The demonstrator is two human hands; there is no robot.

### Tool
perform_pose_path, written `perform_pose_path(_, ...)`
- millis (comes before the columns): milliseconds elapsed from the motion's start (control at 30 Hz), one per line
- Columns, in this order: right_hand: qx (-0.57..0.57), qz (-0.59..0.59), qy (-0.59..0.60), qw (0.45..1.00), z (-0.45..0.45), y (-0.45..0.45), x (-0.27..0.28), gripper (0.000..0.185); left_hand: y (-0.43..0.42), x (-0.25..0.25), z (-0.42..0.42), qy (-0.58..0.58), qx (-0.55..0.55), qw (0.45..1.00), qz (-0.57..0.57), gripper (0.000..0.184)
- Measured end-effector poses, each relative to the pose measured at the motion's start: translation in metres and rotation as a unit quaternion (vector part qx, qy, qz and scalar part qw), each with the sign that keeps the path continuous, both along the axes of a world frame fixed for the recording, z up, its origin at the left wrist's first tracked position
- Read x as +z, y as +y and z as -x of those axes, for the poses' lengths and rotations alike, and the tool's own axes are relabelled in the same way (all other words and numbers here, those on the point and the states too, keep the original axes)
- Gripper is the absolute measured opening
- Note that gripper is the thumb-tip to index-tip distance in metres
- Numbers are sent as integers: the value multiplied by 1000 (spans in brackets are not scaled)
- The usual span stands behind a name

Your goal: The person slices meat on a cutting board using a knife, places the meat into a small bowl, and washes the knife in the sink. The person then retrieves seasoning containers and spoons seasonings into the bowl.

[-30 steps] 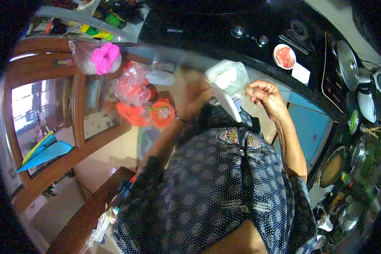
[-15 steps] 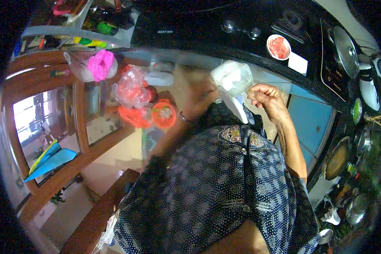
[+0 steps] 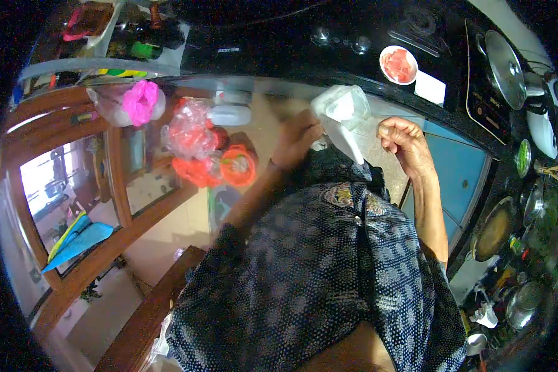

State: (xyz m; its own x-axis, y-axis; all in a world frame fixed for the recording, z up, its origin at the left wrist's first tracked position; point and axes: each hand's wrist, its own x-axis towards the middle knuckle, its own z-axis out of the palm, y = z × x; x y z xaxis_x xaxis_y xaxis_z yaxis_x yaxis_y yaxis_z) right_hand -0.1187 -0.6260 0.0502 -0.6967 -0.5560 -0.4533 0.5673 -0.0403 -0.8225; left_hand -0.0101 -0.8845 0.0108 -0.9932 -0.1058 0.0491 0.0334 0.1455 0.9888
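Observation:
In the head view, my left hand (image 3: 296,135) grips the left side of a translucent plastic container (image 3: 354,106) with something white inside. Its white lid (image 3: 343,137) hangs open toward my body. My right hand (image 3: 408,144) is just right of the container, apart from it, with fingers curled and thumb and fingertips pressed together. Whether anything sits in that pinch is too small to tell. Ahead on the black counter stands a white bowl of pinkish sliced food (image 3: 398,64), beside a white rectangular card or block (image 3: 429,88).
A pan with a glass lid (image 3: 505,68) sits on the cooktop at the right. Below are a green-filled dish (image 3: 523,157) and a round brown board (image 3: 495,229). Red plastic bags (image 3: 193,133), an orange basket (image 3: 238,165) and a pink bag (image 3: 141,102) lie at left.
My right hand has drawn a little right, away from the container. My left hand shows more clearly against its side. The view has shifted slightly.

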Motion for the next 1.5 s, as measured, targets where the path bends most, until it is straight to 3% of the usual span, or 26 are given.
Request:
perform_pose_path(200, -5, 2, 3, 1000, 22, 14, -1, 10, 15, -17, 18, -80, 32, 996, -16, 22)
perform_pose_path(600, -91, 4, 46, 995, 73, 55, -2, 11, 39, -60, 51, -43, 122, 989, -78, 21)
perform_pose_path(900, -119, -128, 160, 972, 122, 61, -24, 9, 43, -60, 47, -62, 133, 983, -114, 20)
perform_pose_path(1000, -86, -202, 231, 948, 131, 59, -40, 9, 43, -55, 44, -100, 144, 975, -134, 17)
perform_pose_path(1100, -65, -344, 391, 851, 131, 53, -41, 10, 42, -46, 42, -118, 142, 971, -153, 13)
perform_pose_path(1133, -63, -344, 391, 851, 132, 51, -39, 10, 41, -48, 40, -118, 144, 970, -154, 13)
perform_pose_path(1200, -63, -372, 488, 787, 134, 48, -34, 8, 40, -52, 38, -102, 156, 968, -167, 10)
perform_pose_path(1233, -62, -372, 489, 787, 135, 49, -34, 8, 40, -53, 37, -101, 157, 968, -168, 10)
perform_pose_path(1300, -24, -386, 560, 733, 138, 50, -33, 6, 41, -50, 36, -81, 157, 973, -147, 9)
perform_pose_path(1333, -23, -386, 560, 733, 137, 50, -34, 6, 41, -50, 35, -81, 158, 973, -148, 9)
perform_pose_path(1433, 48, -436, 607, 662, 134, 48, -36, 9, 40, -52, 35, -71, 154, 968, -182, 9)
perform_pose_path(1500, 45, -441, 618, 649, 131, 46, -34, 8, 38, -52, 35, -76, 145, 976, -146, 11)
